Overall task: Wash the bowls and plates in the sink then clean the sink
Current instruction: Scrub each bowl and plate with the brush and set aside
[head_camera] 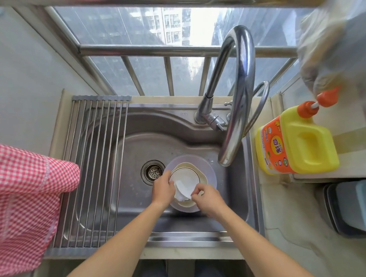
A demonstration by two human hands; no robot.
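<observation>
A stack of dishes sits in the steel sink [198, 133]: a pale lilac plate [209, 171] at the bottom, a cream bowl [203, 177] on it, and a white bowl [186, 176] with a dark rim on top. My left hand [162, 189] grips the left rim of the white bowl. My right hand [208, 197] pinches a white cloth [183, 190] that lies over the bowl's near edge. No water runs from the tap [237, 97].
The drain strainer [153, 172] lies just left of the dishes. A roll-up drying rack [92, 164] covers the sink's left part. A red checked cloth [22, 199] hangs at the left. A yellow detergent bottle [299, 143] stands on the right counter, with stacked containers [355, 207] nearer.
</observation>
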